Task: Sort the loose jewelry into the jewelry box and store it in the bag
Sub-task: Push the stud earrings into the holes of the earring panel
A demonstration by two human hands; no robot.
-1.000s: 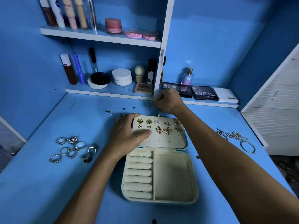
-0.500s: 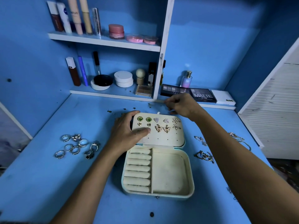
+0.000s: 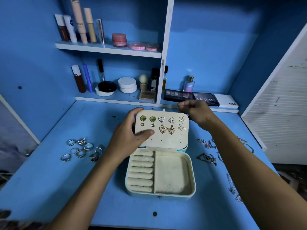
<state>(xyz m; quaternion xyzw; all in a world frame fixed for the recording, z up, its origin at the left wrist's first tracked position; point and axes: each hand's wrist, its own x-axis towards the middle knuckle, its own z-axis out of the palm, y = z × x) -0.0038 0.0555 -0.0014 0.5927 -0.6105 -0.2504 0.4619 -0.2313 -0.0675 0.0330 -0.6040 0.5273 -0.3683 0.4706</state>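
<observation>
Few words can be read here. The black eyeshadow palette (image 3: 206, 99) on the lower shelf bears "MATTE" in large pale letters across its lid — the smaller line beneath is too blurred to make out. The pink-and-violet perfume bottle (image 3: 189, 84) behind it carries "SB" on its front. The white box (image 3: 226, 101) at the shelf's right end shows small dark lettering that cannot be read.

A home dressing corner, judging by blue-painted wall shelves (image 3: 108, 49) of cosmetic tubes (image 3: 78, 20), pink jars (image 3: 119, 40) and eyeshadow palettes (image 3: 206, 98) at the far side.
</observation>
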